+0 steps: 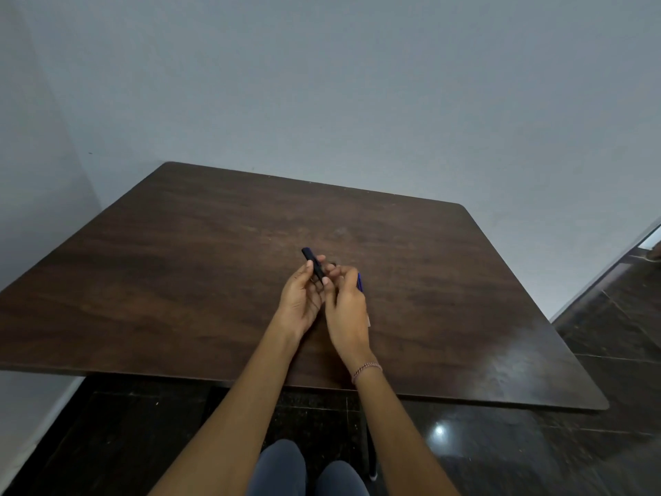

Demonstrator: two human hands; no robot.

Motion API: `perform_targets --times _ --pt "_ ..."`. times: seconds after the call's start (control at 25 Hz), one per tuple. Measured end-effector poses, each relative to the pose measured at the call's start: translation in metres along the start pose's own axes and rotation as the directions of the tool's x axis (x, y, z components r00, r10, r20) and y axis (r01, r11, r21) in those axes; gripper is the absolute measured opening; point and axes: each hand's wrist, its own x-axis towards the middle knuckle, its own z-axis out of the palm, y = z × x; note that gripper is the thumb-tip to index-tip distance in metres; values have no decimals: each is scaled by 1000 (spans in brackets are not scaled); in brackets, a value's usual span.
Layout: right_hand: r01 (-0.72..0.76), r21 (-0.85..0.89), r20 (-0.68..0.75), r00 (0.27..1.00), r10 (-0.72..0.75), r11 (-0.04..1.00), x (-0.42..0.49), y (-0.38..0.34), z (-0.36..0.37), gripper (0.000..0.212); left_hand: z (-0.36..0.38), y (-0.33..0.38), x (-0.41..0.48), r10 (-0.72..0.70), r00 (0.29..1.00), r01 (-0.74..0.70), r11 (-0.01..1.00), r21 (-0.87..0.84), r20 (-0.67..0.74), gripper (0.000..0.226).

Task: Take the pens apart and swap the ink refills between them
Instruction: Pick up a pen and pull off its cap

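Two hands meet above the middle of a dark wooden table (179, 263), close together and almost touching. The left hand (302, 298) is turned palm up, with its fingers and thumb curled round a black pen (310, 257). That pen slants away to the far left, and its blunt far end sticks out past the fingertips, clear of the tabletop. Its near end lies in the gap between the two hands, and whether the right fingers touch it there cannot be told.

The right hand (345, 309) shows its back to the camera, fingers bent toward the left hand. A blue pen (360, 281) runs along its right edge, held within the curled fingers; only a short blue stretch shows beside the knuckles, and the rest is hidden behind the hand. Whether either pen is already opened cannot be told.

A thin bracelet (366, 371) circles the right wrist. Both bare forearms reach in from the near edge, over the person's knees (282, 467). A plain pale wall (322, 84) stands behind the table, and dark glossy floor (608, 334) shows at the right.
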Motion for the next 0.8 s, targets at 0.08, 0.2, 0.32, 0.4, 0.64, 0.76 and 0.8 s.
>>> perform_targets --times 0.08,0.2,0.32,0.4,0.64,0.76,0.8 --pt "52 -157 -11 998 -55 986 -7 2 2 11 -1 1 -3 4 1000 -5 999 -39 -23 24" --pt "116 -220 47 993 -108 969 -12 1 5 14 0 0 -2 19 998 -21 999 -33 -59 23" --pt "136 -231 93 989 -117 963 -12 1 5 16 -1 1 0 25 999 -28 993 -115 -32 23" --pt "147 -274 44 989 -140 950 -12 3 4 19 -3 2 1 29 1000 -30 993 -118 -8 23" --pt "269 -413 -13 953 -301 870 -14 1 7 26 -3 2 3 37 994 -17 983 -184 104 23" --pt "304 -426 112 952 -284 852 -15 1 9 21 -5 2 4 10 992 21 968 -250 124 17" --pt "316 -432 136 949 -286 844 -15 2 10 18 -6 2 4 10 991 25 967 -255 134 15"
